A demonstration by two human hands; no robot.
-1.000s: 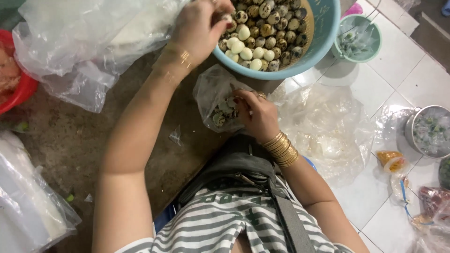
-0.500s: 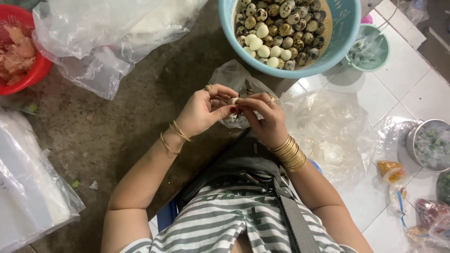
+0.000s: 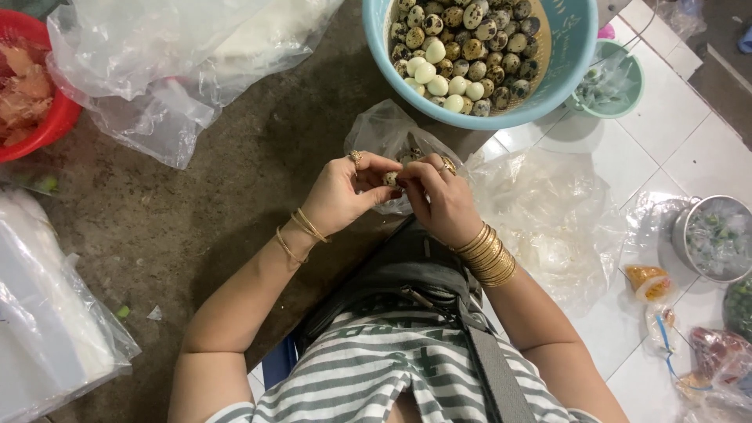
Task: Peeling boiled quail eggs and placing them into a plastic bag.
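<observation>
My left hand (image 3: 341,194) and my right hand (image 3: 440,197) meet in front of my chest, fingertips pinched together on one small speckled quail egg (image 3: 391,179). Just behind them lies a clear plastic bag (image 3: 381,131) with bits of shell in it. Beyond that stands a light blue basin (image 3: 565,61) full of speckled quail eggs (image 3: 478,39), with several peeled white eggs (image 3: 437,77) at its near side. Gold bangles circle both wrists.
A red basket (image 3: 47,125) sits far left beside a big crumpled plastic bag (image 3: 157,55). More plastic sheeting (image 3: 47,313) lies at the left edge. On the white tiles to the right are a small green bucket (image 3: 619,82), a metal pot (image 3: 714,237) and small bags.
My left hand came back from the blue basin to my right hand with an egg. Both hands now hold it together, and the view has tipped slightly lower.
</observation>
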